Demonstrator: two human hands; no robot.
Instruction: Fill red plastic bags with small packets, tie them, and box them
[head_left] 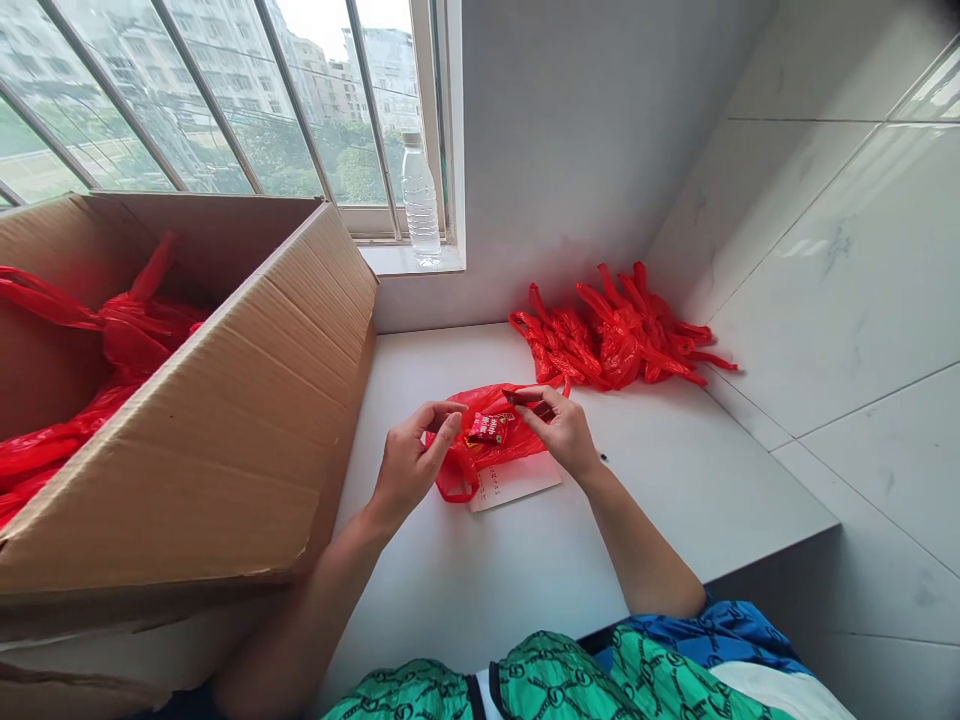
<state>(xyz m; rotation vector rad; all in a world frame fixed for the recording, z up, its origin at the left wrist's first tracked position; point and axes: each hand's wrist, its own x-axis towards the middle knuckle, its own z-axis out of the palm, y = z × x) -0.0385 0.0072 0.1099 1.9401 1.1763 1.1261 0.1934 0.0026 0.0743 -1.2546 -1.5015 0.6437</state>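
We see a red plastic bag (480, 462) lying a little above the middle of the frame on the white counter (525, 580), with a small red packet (489, 428) sitting at its mouth. Part of a white paper slip (517, 482) shows under the bag's lower edge. Our left hand (411, 462) is curled narrow, thumb and forefinger pinching the bag's left rim. Our right hand (564, 428) pinches the upper right rim, and there is something dark at its fingertips that we cannot make out. We judge the step in hand to be holding the bag's mouth apart around the packet. Whatever comes next asks for a steady grip on both rims, since the film looks thin and limp.

Further out, a heap of similar red bags (615, 335) lies at right of centre against the tiled wall (825, 280). An open cardboard box (225, 420) fills the left of the frame with more red bags (112, 340) inside. A water bottle (420, 200) stands on the windowsill at upper centre.
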